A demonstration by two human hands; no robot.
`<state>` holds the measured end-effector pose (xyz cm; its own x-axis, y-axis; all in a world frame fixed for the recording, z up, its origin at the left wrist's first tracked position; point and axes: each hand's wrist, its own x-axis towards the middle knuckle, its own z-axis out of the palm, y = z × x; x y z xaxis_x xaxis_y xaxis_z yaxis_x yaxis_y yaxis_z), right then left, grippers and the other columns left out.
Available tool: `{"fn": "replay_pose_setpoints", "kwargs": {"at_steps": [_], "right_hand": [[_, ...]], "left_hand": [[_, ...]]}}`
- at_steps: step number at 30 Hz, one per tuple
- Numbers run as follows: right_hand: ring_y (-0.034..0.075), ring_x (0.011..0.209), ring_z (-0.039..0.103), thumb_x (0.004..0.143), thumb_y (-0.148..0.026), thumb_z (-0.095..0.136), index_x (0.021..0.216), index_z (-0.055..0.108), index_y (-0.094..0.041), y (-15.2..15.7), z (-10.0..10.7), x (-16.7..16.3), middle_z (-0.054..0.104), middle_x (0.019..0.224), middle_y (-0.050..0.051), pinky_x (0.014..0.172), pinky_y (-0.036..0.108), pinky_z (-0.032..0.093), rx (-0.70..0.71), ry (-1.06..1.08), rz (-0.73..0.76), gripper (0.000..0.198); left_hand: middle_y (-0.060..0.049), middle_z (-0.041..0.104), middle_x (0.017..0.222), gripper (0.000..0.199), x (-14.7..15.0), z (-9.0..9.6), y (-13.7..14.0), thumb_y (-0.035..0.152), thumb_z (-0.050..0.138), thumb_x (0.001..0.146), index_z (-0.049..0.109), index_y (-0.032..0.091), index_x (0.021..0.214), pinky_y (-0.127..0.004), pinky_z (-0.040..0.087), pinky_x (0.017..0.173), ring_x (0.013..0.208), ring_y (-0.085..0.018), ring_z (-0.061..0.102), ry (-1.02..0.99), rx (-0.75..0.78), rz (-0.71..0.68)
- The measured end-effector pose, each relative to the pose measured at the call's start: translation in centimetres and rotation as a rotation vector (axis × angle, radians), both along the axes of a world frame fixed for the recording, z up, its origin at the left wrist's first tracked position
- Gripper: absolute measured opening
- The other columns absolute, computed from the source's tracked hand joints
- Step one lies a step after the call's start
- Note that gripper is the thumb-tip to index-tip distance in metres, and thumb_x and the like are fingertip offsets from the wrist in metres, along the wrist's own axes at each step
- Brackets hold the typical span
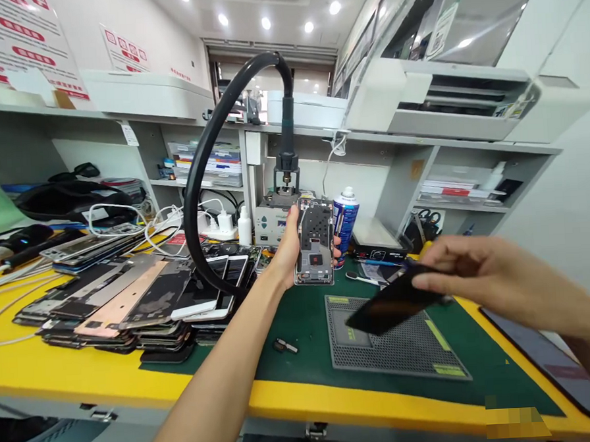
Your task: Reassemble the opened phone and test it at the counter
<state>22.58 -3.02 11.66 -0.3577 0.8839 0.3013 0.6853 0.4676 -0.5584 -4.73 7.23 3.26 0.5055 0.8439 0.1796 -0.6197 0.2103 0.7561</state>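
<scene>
My left hand [290, 244] is wrapped round a phone frame [316, 243], a bare chassis with dark inner plates and small metal parts showing, held upright above the mat. At the right, my right hand [470, 271] pinches a thin dark panel [393, 305] by one end. The panel looks like a phone screen or back cover, blurred by motion, and slants down to the left over the grey perforated repair pad [351, 350]. A small dark part with a metal end [286, 345] lies on the green mat [303, 369], below my left forearm.
Stacked phone panels [115, 296] and white cables [164, 221] fill the left side. A black hose [197, 153] arches beside my left hand, over a boxy machine [270, 219]. Behind stand a spray can [347, 221] and a white bottle [244, 227]. A tablet [559, 359] lies at the right edge.
</scene>
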Motion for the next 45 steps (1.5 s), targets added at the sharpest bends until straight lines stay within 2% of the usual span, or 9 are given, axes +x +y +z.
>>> {"fn": "replay_pose_setpoints", "kwargs": {"at_steps": [2,4,6,8,10,15,24,32,45], "right_hand": [[0.021,0.08,0.072,0.082,-0.044,0.078,0.093,0.075,-0.023,0.9,1.7,-1.1,0.077,0.089,0.004,0.065,0.027,0.054,-0.051,0.078,0.039,0.024],[0.022,0.085,0.071,0.082,-0.041,0.078,0.097,0.076,-0.02,2.3,2.7,-2.8,0.077,0.094,0.007,0.068,0.028,0.054,-0.082,0.217,0.043,0.026],[0.019,0.078,0.069,0.081,-0.033,0.078,0.098,0.076,-0.017,4.1,3.0,-4.9,0.077,0.092,0.008,0.064,0.028,0.053,-0.268,0.367,0.151,0.024],[0.016,0.071,0.066,0.08,-0.024,0.077,0.092,0.077,-0.014,5.9,2.8,-6.7,0.076,0.082,0.006,0.062,0.026,0.052,-0.338,0.456,0.216,0.016],[0.015,0.073,0.067,0.081,-0.019,0.075,0.089,0.077,-0.013,7.6,2.2,-8.1,0.076,0.082,0.006,0.067,0.027,0.053,-0.335,0.485,0.24,0.01],[0.013,0.067,0.064,0.081,-0.016,0.073,0.085,0.078,-0.013,9.9,1.2,-9.1,0.076,0.077,0.005,0.061,0.026,0.05,-0.328,0.495,0.277,0.008],[0.014,0.068,0.066,0.079,-0.014,0.073,0.086,0.08,-0.014,10.0,1.9,-9.7,0.077,0.076,0.004,0.062,0.026,0.051,-0.317,0.487,0.261,0.01],[0.014,0.068,0.064,0.075,-0.015,0.077,0.084,0.081,-0.014,10.5,1.9,-9.3,0.076,0.077,0.004,0.059,0.025,0.049,-0.298,0.486,0.225,0.01],[0.014,0.066,0.064,0.077,-0.014,0.076,0.089,0.081,-0.014,11.3,1.3,-9.1,0.076,0.078,0.006,0.059,0.026,0.049,-0.314,0.474,0.18,0.013]], "left_hand": [[-0.02,0.076,0.097,0.081,0.7,-0.3,-0.1,0.079,0.038,0.087,0.07,0.01,0.113,-0.042,0.06,0.072,0.08,-0.03,0.074,0.007,-0.016,-0.045],[-0.018,0.076,0.099,0.077,1.5,-0.5,-0.4,0.077,0.039,0.089,0.07,0.012,0.115,-0.041,0.06,0.075,0.082,-0.029,0.074,0.0,-0.033,-0.075],[-0.014,0.077,0.098,0.068,2.1,-0.6,-0.8,0.072,0.042,0.091,0.07,0.015,0.117,-0.038,0.059,0.078,0.085,-0.027,0.074,-0.006,-0.053,-0.094],[-0.013,0.078,0.096,0.065,2.5,-0.6,-1.2,0.069,0.043,0.092,0.07,0.016,0.117,-0.037,0.059,0.078,0.086,-0.028,0.074,0.002,-0.074,-0.119],[-0.014,0.077,0.093,0.069,2.8,-0.4,-1.5,0.071,0.039,0.093,0.07,0.014,0.117,-0.039,0.059,0.076,0.083,-0.03,0.074,0.02,-0.094,-0.157],[-0.018,0.075,0.092,0.083,2.8,0.0,-2.0,0.076,0.026,0.091,0.07,0.008,0.11,-0.043,0.059,0.068,0.071,-0.028,0.071,0.024,-0.107,-0.229],[-0.016,0.074,0.086,0.079,2.9,0.3,-2.1,0.076,0.028,0.091,0.072,0.01,0.098,-0.041,0.059,0.064,0.067,-0.026,0.069,-0.025,-0.13,-0.259],[-0.015,0.074,0.086,0.084,3.0,0.0,-2.0,0.079,0.026,0.09,0.071,0.01,0.105,-0.045,0.06,0.066,0.068,-0.028,0.07,-0.037,-0.152,-0.262],[-0.016,0.073,0.089,0.09,3.3,-0.4,-2.0,0.084,0.027,0.086,0.071,0.009,0.108,-0.041,0.059,0.067,0.073,-0.027,0.069,-0.075,-0.147,-0.26]]}}
